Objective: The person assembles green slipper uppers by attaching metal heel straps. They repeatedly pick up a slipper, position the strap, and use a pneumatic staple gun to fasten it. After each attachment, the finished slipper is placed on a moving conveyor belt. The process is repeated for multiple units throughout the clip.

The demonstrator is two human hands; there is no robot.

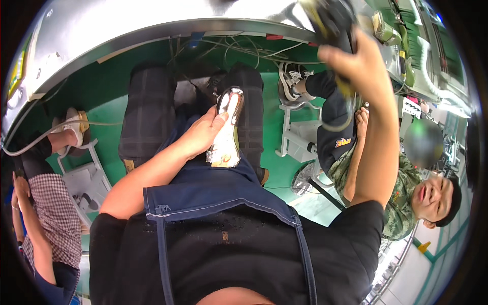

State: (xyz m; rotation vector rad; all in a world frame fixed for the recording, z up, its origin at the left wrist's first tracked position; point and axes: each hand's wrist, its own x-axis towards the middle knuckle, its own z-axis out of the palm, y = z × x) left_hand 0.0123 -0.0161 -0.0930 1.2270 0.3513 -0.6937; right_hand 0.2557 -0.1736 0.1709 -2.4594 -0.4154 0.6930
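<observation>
Above my lap, my left hand (207,131) is closed around a shiny silver piece (227,124). The piece is long, narrowed at its middle and shaped somewhat like a shoe, with a small brown patch at its lower end. My right hand (362,66) is raised to the far right by the bench edge, smeared by motion. Its thumb and fingers are around a black-and-yellow thing (330,20), too blurred to name its kind. A pale loop (338,124), perhaps a cable, shows below that hand.
A metal workbench (152,20) curves across the far side, with loose cables (244,48) hanging beneath. At right sits a person in a camouflage top (401,203), close to my right arm. Another person in a checked garment (53,203) is at left. A white stool (300,134) stands at right.
</observation>
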